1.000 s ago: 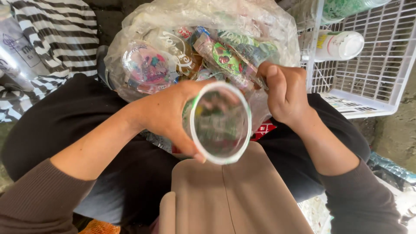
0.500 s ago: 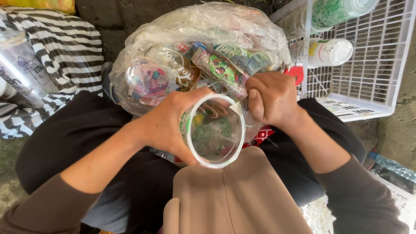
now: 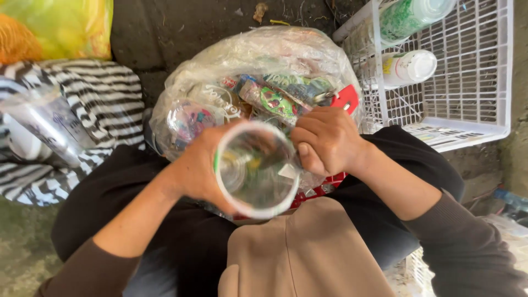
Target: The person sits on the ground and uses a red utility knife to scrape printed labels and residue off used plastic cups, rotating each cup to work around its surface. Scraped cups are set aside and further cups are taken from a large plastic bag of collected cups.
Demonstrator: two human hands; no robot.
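Two hands on one clear cup [image 3: 257, 170], dead centre of my head view, mouth turned up toward the cam. Left hand [image 3: 201, 165] wraps the cup from 9 o'clock, fingers curled tight round its wall, thumb under the rim near 6. Right hand [image 3: 325, 140] sits at the cup's 2 o'clock, fingers bent into a loose fist and touching the cup's side; can't tell whether they pinch anything, a pale scrap shows just below the knuckles but too small to call.

Behind both hands, at 12, a big clear bag [image 3: 258, 66] stuffed w/ colourful wrappers and crushed plastic rests on the lap, touching the cup's far side. Red bit of plastic [image 3: 346, 98] pokes out by the right knuckles. At 2 o'clock a white crate [image 3: 473, 121] on the ground holds a white bottle [image 3: 410, 67] lying on its side and a green-labelled clear one [image 3: 407, 16] above it. At 9 o'clock a striped cloth [image 3: 104, 99] w/ clear cups [image 3: 47, 124] lying on it, well apart from the hands. Yellow bag [image 3: 60, 25] at 11. Tan fabric [image 3: 305, 253] fills 6 o'clock, just under the cup.
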